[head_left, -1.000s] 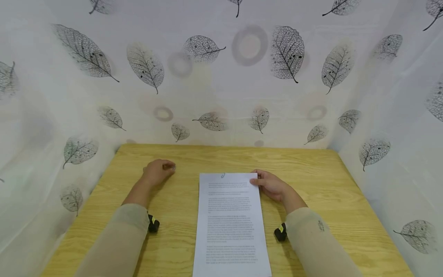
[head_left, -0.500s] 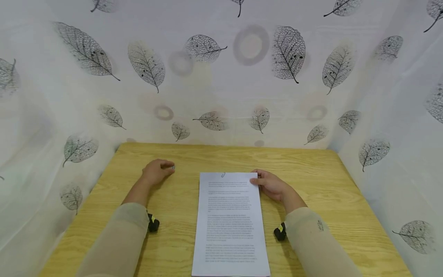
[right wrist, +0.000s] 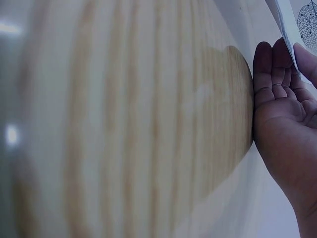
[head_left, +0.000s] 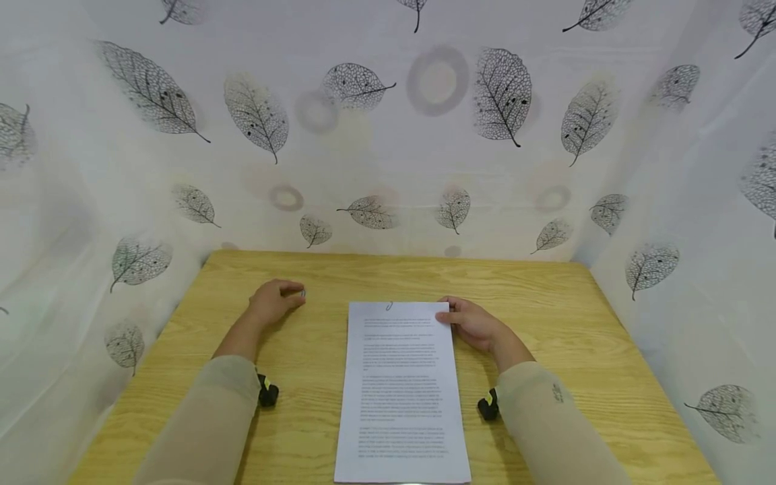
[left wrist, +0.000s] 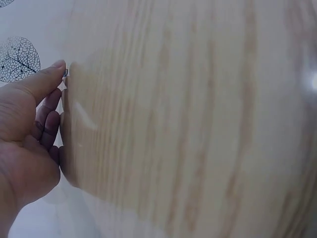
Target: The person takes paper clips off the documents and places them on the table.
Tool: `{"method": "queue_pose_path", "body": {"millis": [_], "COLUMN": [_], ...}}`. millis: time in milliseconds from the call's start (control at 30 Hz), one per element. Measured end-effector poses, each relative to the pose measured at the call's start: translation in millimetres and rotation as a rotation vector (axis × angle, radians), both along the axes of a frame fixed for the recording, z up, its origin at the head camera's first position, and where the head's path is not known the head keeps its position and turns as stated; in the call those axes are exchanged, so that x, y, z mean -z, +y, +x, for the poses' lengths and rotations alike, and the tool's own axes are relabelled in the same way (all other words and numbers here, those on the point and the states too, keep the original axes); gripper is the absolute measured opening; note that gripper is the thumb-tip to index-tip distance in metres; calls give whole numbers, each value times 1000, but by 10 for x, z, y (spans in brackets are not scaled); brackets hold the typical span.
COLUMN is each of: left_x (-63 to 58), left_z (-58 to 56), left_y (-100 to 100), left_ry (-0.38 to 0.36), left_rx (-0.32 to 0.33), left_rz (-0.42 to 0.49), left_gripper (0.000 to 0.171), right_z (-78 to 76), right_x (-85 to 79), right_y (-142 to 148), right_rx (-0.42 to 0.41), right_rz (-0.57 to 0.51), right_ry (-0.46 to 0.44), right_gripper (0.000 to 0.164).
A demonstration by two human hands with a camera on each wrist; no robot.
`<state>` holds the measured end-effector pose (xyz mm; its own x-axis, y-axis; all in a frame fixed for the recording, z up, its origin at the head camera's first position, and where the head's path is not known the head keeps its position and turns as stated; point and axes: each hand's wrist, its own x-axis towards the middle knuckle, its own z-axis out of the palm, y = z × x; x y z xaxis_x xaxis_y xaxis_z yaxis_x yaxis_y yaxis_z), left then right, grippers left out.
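A stack of printed white paper lies on the table, its long side running toward the person. My right hand grips the stack's far right corner, thumb on top and fingers under it. In the right wrist view, the paper edge shows between thumb and fingers. A paper clip sits at the middle of the stack's far edge. To the left of the stack, my left hand pinches a small shiny bluish piece between thumb and fingertip, mostly hidden by them. That hand's edge rests on the table.
The wooden table carries light yellow grain and ends at a leaf-printed white curtain behind and at both sides. A black wrist camera hangs under the left sleeve, another black camera under the right.
The stack's near edge has come into the head view as that view shifted slightly. Both hands keep their places and their holds.
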<state>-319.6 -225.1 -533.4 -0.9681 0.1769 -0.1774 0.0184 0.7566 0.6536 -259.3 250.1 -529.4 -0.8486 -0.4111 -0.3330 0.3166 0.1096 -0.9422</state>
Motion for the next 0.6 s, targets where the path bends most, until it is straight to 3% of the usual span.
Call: {"method": "queue_pose_path", "body": {"millis": [233,433,600], "left_x": [-61,-107,-159], "left_z": [44,99,141], "left_y": [13,63,153], "left_ry": [-25,17,32], "left_rx": [-69,-165,-189], "left_rz": [94,150,170], "left_gripper": [44,48,49], "right_z": [10,9,0], "right_x": [-11,-14,-2], "right_y": [5,20,21], "right_rx": [-3,-10,-13], "right_rz": [-9,-17,-17], "right_ry": [-8,-3,0], "right_gripper": [14,12,11]}}
